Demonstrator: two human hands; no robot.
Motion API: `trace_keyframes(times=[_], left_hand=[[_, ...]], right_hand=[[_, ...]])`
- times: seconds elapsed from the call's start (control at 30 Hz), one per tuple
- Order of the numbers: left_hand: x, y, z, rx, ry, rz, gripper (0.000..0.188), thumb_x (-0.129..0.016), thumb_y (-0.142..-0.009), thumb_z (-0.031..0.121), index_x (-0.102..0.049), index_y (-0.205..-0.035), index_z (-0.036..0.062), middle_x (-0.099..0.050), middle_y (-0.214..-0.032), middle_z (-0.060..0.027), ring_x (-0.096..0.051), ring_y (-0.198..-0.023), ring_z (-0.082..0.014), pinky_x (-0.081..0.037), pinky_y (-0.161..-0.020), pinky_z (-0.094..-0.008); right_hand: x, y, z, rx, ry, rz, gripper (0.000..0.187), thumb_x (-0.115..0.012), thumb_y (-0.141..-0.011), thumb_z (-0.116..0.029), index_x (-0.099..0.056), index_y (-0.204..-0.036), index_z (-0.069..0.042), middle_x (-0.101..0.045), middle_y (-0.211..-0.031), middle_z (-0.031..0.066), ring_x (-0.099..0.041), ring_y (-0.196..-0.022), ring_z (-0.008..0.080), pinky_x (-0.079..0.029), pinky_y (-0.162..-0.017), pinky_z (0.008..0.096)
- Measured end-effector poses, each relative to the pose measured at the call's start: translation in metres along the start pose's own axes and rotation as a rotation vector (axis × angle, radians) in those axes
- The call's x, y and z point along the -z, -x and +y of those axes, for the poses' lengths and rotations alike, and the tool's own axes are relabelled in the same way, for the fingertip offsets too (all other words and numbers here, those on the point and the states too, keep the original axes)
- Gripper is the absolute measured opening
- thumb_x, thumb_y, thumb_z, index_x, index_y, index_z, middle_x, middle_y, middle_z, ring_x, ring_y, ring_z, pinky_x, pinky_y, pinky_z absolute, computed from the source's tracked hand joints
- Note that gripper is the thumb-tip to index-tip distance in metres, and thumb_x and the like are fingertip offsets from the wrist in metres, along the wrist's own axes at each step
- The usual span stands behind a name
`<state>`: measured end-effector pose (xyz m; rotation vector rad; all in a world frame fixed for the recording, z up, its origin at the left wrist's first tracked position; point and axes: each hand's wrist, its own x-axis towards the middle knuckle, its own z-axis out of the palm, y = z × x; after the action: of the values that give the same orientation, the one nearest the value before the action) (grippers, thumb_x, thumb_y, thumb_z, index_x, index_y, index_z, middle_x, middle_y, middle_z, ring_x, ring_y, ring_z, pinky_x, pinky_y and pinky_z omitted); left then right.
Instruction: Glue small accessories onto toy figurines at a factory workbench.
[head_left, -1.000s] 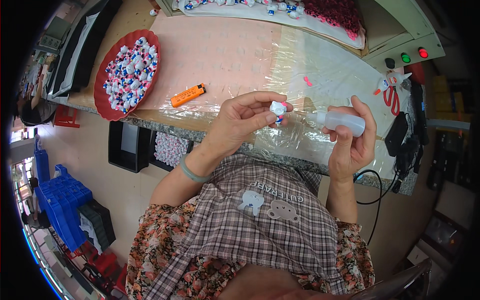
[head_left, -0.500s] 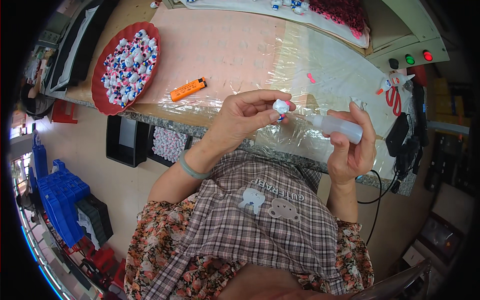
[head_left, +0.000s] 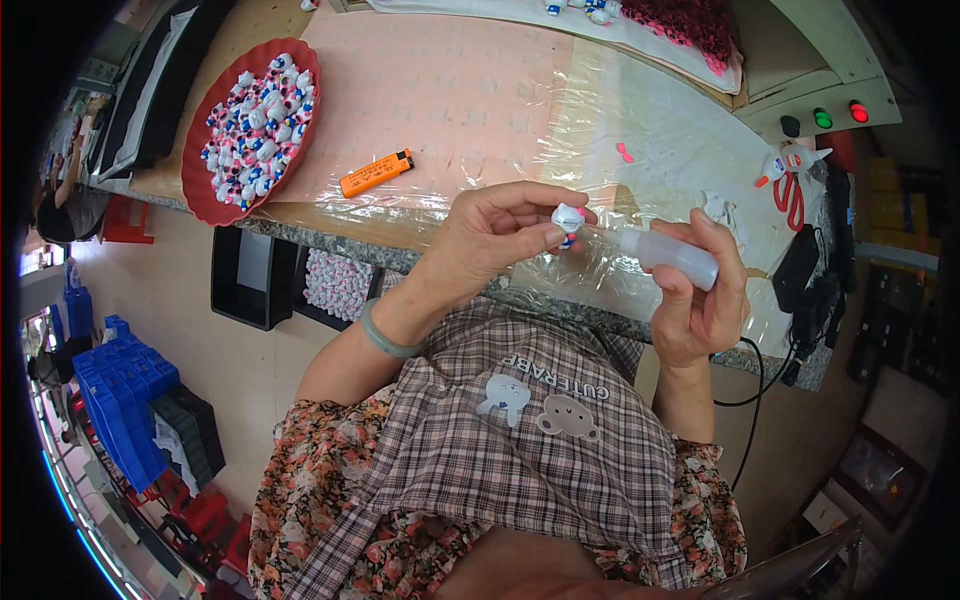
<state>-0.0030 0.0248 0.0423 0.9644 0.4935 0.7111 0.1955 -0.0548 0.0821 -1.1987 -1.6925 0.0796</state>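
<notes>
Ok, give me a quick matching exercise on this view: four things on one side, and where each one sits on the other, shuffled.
Things:
1. small white figure
2. squeeze bottle
3. orange lighter
4. red tray

Places:
A. lying on the plastic sheet, between tray and hands
B. pinched in the left hand
C. at the table's left end, filled with small figures
D. held in the right hand, nozzle toward the figure

Pairs: 1-B, 2-D, 3-A, 4-C

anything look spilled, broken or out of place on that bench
Nothing spilled or broken shows. The plastic sheet over the bench is wrinkled, and two small pink bits lie loose on it, apart from the red tray of figures. The left hand holds a small figure at the squeeze bottle in the right hand.
</notes>
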Motion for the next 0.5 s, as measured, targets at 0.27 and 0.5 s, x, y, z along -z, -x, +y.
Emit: trace_keyframes(times=[0.27,0.5], left_hand=[[0.0012,0.0004,-0.0019,-0.026,0.035,0.003,0.030,-0.062,-0.089,0.003,-0.058,-0.118,-0.0023,-0.065,-0.111,-0.0184,-0.067,-0.097,-0.0210,-0.054,-0.088,-0.0315],[0.0017,0.0001,-0.0024,-0.025,0.052,0.008,0.029,-0.061,-0.089,0.002,-0.057,-0.117,-0.0027,-0.065,-0.111,-0.0182,-0.067,-0.097,-0.0209,-0.054,-0.088,-0.0311]], right_hand=[[-0.0007,0.0010,0.0002,0.065,0.058,0.013,0.044,-0.063,-0.092,-0.018,-0.047,-0.122,0.009,-0.066,-0.089,0.0226,-0.065,-0.068,0.0211,-0.054,-0.060,0.0278],[0.0002,0.0070,-0.0009,0.021,0.026,0.007,0.051,-0.071,-0.083,-0.021,-0.050,-0.120,0.006,-0.065,-0.104,0.0197,-0.068,-0.079,0.0293,-0.057,-0.064,0.0343]])
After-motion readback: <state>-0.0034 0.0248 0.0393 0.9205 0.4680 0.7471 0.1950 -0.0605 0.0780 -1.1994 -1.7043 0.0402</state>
